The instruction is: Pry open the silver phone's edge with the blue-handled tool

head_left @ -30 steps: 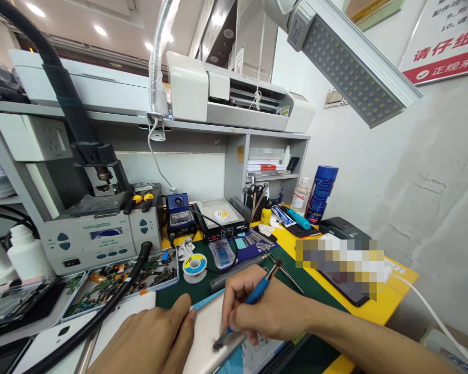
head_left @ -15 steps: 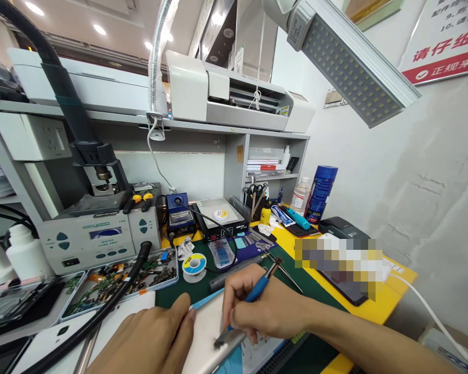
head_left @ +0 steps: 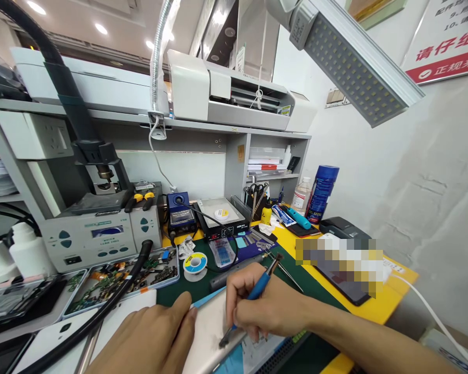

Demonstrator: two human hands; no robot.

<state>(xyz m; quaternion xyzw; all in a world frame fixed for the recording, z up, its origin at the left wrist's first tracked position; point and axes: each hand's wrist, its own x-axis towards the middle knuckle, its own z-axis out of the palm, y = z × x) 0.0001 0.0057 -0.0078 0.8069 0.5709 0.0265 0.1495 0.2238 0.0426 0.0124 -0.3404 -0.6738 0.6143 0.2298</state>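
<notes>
My right hand (head_left: 263,306) is closed around the blue handle of a brush (head_left: 262,287), pen-fashion. The handle leans up and right, ending in a brown tip, while dark bristles at the low end touch a white flat panel (head_left: 208,324). That panel has rounded edges and lies tilted on a light blue sheet (head_left: 231,362). Along its left side my left hand (head_left: 152,332) grips it, thumb and forefinger close together at the edge; the other fingertips are hidden. Just beyond my right hand lie a dark grey tool handle (head_left: 218,281) and tweezers (head_left: 290,277) on the green mat (head_left: 315,306).
A parts tray (head_left: 167,283) of circuit boards stands left, crossed by a black hose (head_left: 120,301). Behind are a solder spool (head_left: 195,266), a hot plate (head_left: 222,228) and a rework station (head_left: 101,236). A dark phone (head_left: 341,278) lies right. A lamp (head_left: 359,67) hangs overhead.
The brush's low end has shifted slightly right across the white panel, my right hand moving with it. My left hand stays in place on the panel.
</notes>
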